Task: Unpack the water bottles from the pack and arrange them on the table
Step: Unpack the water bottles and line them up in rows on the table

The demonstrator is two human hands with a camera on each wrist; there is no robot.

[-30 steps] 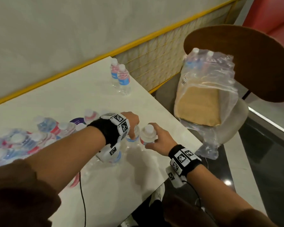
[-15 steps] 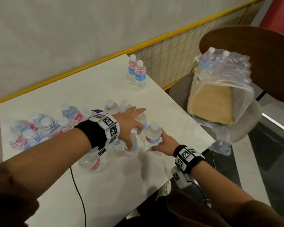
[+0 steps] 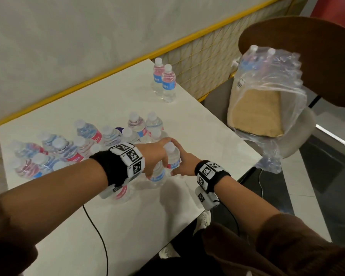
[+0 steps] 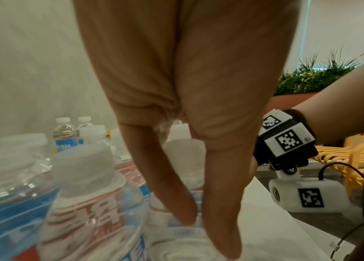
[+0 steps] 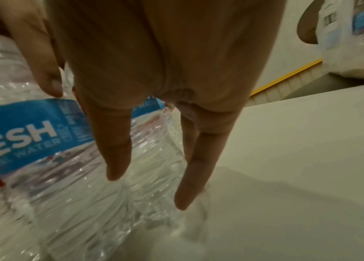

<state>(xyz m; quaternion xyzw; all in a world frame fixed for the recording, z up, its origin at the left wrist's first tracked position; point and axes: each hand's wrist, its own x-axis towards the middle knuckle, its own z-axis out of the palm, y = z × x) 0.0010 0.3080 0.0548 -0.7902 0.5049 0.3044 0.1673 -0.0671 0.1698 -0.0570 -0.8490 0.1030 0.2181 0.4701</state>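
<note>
A small water bottle with a white cap and a blue and red label stands upright on the white table, at the right end of a cluster of bottles. My right hand lies against its right side, thumb on the bottle and fingers straight down along it. My left hand reaches over from the left, fingers hanging straight, touching that bottle and a nearer bottle. The torn plastic pack, with bottles in its top, sits on a chair.
Two more bottles stand upright near the table's far right corner. The chair's brown backrest rises behind the pack. A black cable runs over the near table edge. A yellow-trimmed wall borders the far side.
The bottle in my right hand came down onto the table beside the cluster, and that hand slid from its cap to its side. My left hand let go and now hangs over the bottles.
</note>
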